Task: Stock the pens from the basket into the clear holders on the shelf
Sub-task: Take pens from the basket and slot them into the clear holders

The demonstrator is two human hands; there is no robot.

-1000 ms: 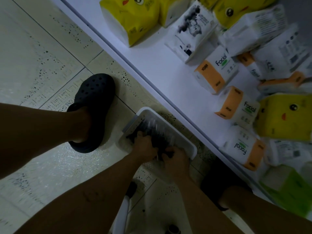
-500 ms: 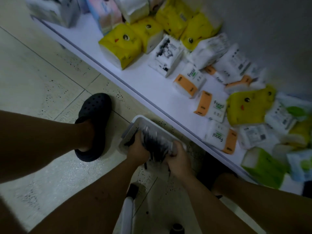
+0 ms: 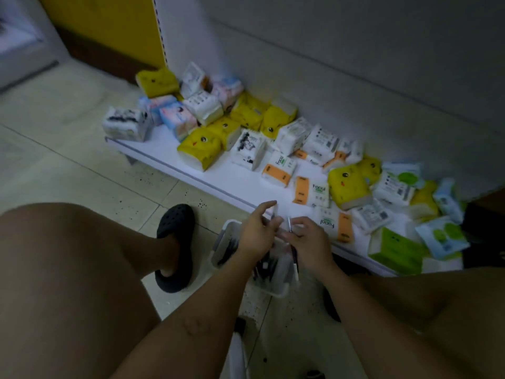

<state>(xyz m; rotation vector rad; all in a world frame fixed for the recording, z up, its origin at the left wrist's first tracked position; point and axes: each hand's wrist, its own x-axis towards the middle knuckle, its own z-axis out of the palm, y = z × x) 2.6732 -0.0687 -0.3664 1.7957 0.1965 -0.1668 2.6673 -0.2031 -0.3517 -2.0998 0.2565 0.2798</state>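
Observation:
A white plastic basket (image 3: 276,288) stands on the floor tiles between my feet, with several dark pens (image 3: 263,266) lying in it. Both hands hover just above it, close together. My right hand (image 3: 308,242) grips a few pens (image 3: 294,257); one thin tip pokes up above the fingers and dark barrels hang below. My left hand (image 3: 255,231) has its fingers curled, and index and thumb seem to pinch a pale thin pen (image 3: 274,212), which is blurred. No clear holders are in view.
A low white shelf (image 3: 218,176) runs diagonally just beyond the basket, piled with yellow, white, orange and green tissue packs (image 3: 199,147). My left foot in a black clog (image 3: 176,242) stands left of the basket. My knees fill the lower corners.
Both hands have lifted out of the basket with pens in them. My head has tipped up, so more of the shelf and the wall behind it shows.

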